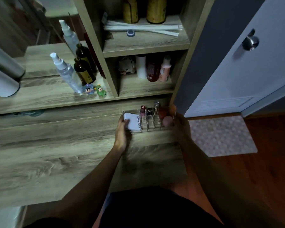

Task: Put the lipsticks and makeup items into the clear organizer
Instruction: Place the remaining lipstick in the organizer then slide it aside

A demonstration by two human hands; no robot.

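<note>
The clear organizer (150, 125) sits on the wooden dressing table near its right end. My left hand (122, 134) grips its left side and my right hand (182, 127) grips its right side. A white compact (132, 121) marked "4U2skin" lies in the left section. Standing in the back slots are a red-capped lipstick (143, 110), a black lipstick (149, 111) and a silver lipstick (156, 106). In the right section lie a pink sponge (167, 121), a red sponge (162, 113) and an orange sponge (172, 109).
A raised shelf holds two spray bottles (67, 74), a brown bottle (84, 70) and two small figurines (95, 90). Cubbies above hold bottles (152, 69) and white sticks (143, 28). A door (247, 55) and a dotted mat (220, 135) are to the right.
</note>
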